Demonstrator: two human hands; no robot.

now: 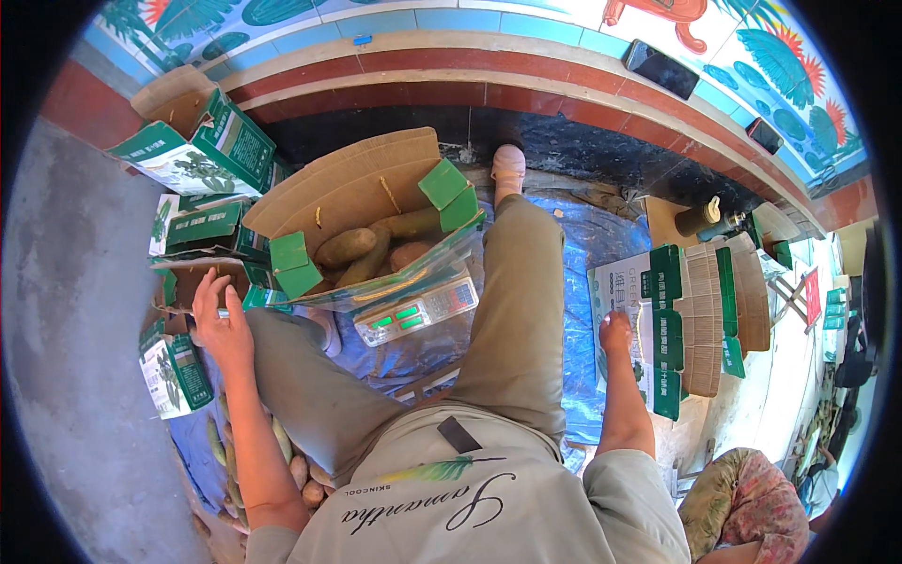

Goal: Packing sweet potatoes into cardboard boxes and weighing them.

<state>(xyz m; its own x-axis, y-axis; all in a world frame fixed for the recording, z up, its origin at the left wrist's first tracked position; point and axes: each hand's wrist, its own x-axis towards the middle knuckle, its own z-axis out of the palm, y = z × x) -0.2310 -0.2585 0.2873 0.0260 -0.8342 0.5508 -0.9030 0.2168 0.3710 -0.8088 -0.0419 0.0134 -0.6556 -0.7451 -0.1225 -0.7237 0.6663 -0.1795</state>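
Observation:
My left hand [222, 318] is raised beside the stacked cartons at left, fingers spread, with nothing in it. Between my knees, an open green carton [348, 183] holds several large, oblong, brown-green vegetables [346, 248]. It appears to rest on a digital scale [416, 312] with lit green displays. At right, my right hand [615, 333] lies against the white side of a tilted green-and-white carton [628, 277], fingers curled and apparently gripping it. That carton's flaps [701, 320] stand open to the right. My fingertips there are partly hidden.
Green cartons [209, 148] are stacked at left. Loose long vegetables [228, 461] lie by my left thigh on blue sheeting [601, 414]. A dark bottle [697, 218] stands at right. Phones [660, 69] rest on the wall ledge. Another person's patterned clothing [759, 498] shows at lower right.

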